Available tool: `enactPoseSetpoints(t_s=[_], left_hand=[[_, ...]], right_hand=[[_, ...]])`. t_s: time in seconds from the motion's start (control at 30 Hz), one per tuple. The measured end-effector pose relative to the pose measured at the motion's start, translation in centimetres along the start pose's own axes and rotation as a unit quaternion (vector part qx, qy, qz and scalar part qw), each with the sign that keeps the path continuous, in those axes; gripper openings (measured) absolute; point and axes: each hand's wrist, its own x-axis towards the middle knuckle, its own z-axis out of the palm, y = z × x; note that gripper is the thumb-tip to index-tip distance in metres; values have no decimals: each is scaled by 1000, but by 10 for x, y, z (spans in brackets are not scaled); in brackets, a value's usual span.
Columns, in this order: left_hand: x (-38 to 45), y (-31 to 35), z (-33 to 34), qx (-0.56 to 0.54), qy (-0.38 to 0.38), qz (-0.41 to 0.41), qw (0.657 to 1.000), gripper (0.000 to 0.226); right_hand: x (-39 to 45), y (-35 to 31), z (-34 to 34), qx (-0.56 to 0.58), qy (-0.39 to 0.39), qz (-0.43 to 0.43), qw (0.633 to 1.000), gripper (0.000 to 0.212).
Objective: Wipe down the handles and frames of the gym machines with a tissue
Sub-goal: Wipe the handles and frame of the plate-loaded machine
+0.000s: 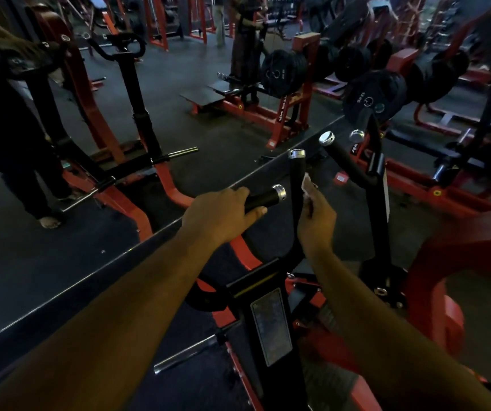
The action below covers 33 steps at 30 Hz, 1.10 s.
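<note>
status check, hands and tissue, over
Left hand grips the side handle. Right hand pinches the tissue against the upright handle. Nothing blocking.

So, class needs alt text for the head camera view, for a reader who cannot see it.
A person's left hand grips a black machine handle with a silver end cap, while the right hand holds a white tissue against an upright black handle. Red and black gym machines and racked weight plates stand on the dark floor beyond.

The left hand's fingers (pixel 239 193) wrap a handle (pixel 265 197) jutting right beyond them. Just right, an upright handle (pixel 297 173) stands, a tissue (pixel 306 185) against it above the right hand's fingers (pixel 312 207).
</note>
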Motion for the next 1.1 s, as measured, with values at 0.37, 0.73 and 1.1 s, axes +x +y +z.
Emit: enactPoseSetpoints(t_s=[0.37, 0.73, 1.1], left_hand=[[7, -4, 1, -55, -40, 13, 998, 55], [-2, -3, 2, -35, 11, 18, 999, 54], [4, -2, 2, -59, -3, 14, 998, 53]], right_hand=[[-70, 19, -55, -68, -44, -29, 996, 44], [50, -18, -30, -461, -210, -429, 748, 52], [-40, 36, -82, -257, -312, -264, 876, 53]])
